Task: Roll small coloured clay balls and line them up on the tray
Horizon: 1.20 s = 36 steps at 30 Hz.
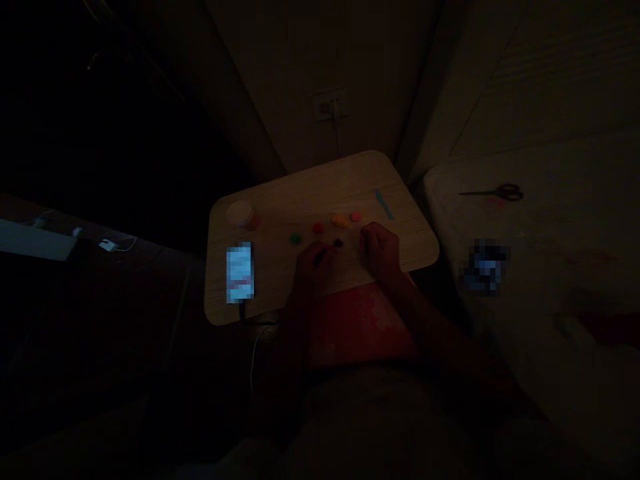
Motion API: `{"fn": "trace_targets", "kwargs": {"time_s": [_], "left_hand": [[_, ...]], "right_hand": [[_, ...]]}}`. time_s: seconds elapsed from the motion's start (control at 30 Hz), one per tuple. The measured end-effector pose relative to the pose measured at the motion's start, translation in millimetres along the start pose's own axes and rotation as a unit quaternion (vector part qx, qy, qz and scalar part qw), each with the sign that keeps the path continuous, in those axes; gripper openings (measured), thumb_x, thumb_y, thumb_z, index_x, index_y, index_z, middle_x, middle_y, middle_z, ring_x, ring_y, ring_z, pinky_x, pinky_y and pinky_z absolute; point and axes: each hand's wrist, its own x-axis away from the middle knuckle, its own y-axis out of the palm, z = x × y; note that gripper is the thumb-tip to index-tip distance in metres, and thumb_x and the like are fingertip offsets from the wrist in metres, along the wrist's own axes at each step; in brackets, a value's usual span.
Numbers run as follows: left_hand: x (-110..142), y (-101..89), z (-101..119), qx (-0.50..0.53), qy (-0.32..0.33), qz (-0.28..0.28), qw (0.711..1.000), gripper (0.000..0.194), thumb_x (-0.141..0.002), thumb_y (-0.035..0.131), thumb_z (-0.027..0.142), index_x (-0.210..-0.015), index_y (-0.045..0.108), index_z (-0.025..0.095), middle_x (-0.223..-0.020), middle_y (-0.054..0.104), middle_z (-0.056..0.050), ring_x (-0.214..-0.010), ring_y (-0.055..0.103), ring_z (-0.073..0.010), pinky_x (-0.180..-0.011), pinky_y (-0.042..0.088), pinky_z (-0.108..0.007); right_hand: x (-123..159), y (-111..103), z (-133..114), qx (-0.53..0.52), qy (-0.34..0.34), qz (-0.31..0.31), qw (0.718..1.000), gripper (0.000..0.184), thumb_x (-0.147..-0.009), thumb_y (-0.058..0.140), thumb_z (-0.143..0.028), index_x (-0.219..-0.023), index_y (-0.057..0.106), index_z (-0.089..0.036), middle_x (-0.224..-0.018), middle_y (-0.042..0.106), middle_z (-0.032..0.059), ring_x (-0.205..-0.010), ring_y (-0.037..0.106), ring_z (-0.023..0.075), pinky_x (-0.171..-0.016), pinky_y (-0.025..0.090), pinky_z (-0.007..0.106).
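Note:
In dim light, small coloured lumps that look like modelling clay lie on a wooden table (280,200). There is a green lump (295,238), a red lump (318,228), an orange lump (340,221), a pink lump (356,217) and a dark lump (338,243). My left hand (313,263) is closed beside the dark lump; a dark patch shows at its fingers, too dim to name. Over the table's right part my right hand (381,248) is closed with bent fingers, and its contents are hidden. Beyond it lies a flat teal strip (385,205).
A lidded tub (243,215) and a lit phone (240,272) with a cable stand at the table's left. Scissors (500,193) and a blurred-out object (485,267) lie on the pale surface at right. A wall socket (330,105) holds a plug.

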Motion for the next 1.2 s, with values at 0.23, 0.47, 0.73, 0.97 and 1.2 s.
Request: {"fn": "trace_targets", "kwargs": {"time_s": [0.23,0.47,0.73,0.97,1.2], "left_hand": [[-0.1,-0.6,1.2,-0.007,-0.005,-0.001,1.000,0.019,-0.098,0.061,0.031,-0.088,0.072,0.018,-0.089,0.072,-0.004,-0.086,0.066,-0.0193,-0.084,0.052,-0.033],[-1.6,-0.2,-4.0,-0.002,0.015,0.009,1.000,0.013,-0.095,0.063,0.027,-0.092,0.073,0.019,-0.094,0.072,-0.005,-0.091,0.066,-0.0199,-0.088,0.051,-0.033],[-0.7,0.4,-2.7,-0.005,0.013,0.011,1.000,0.013,-0.096,0.062,0.028,-0.092,0.072,0.019,-0.092,0.071,-0.004,-0.088,0.065,-0.0195,-0.084,0.051,-0.033],[-0.6,0.1,-3.3,0.000,0.014,0.005,1.000,0.015,-0.096,0.062,0.030,-0.093,0.073,0.020,-0.094,0.071,-0.005,-0.091,0.066,-0.0204,-0.088,0.052,-0.034],[-0.7,-0.3,-0.9,-0.007,0.008,0.007,1.000,0.015,-0.096,0.062,0.029,-0.091,0.072,0.020,-0.093,0.071,-0.005,-0.090,0.066,-0.0201,-0.086,0.052,-0.034]], "right_hand": [[-3.3,2.5,9.4,-0.016,-0.019,0.021,0.999,0.020,-0.095,0.061,-0.035,-0.094,0.077,-0.022,-0.093,0.078,0.0051,-0.082,0.070,0.0207,-0.076,0.054,0.033],[-1.9,4.3,15.8,-0.031,-0.003,0.024,0.999,0.019,-0.091,0.068,-0.036,-0.105,0.072,-0.024,-0.096,0.077,0.0048,-0.078,0.069,0.0195,-0.071,0.055,0.032],[-1.2,6.2,15.5,-0.072,0.016,0.018,0.997,0.025,-0.086,0.074,-0.042,-0.104,0.075,-0.024,-0.096,0.078,0.0057,-0.080,0.072,0.0201,-0.072,0.059,0.033],[-1.2,5.2,16.1,-0.064,0.003,0.017,0.998,0.023,-0.092,0.066,-0.039,-0.105,0.077,-0.023,-0.107,0.079,0.0091,-0.093,0.074,0.0228,-0.083,0.059,0.038],[-2.3,4.3,17.6,-0.026,0.007,0.000,1.000,0.019,-0.091,0.065,-0.035,-0.102,0.073,-0.022,-0.095,0.078,0.0067,-0.081,0.071,0.0204,-0.073,0.056,0.033]]}}
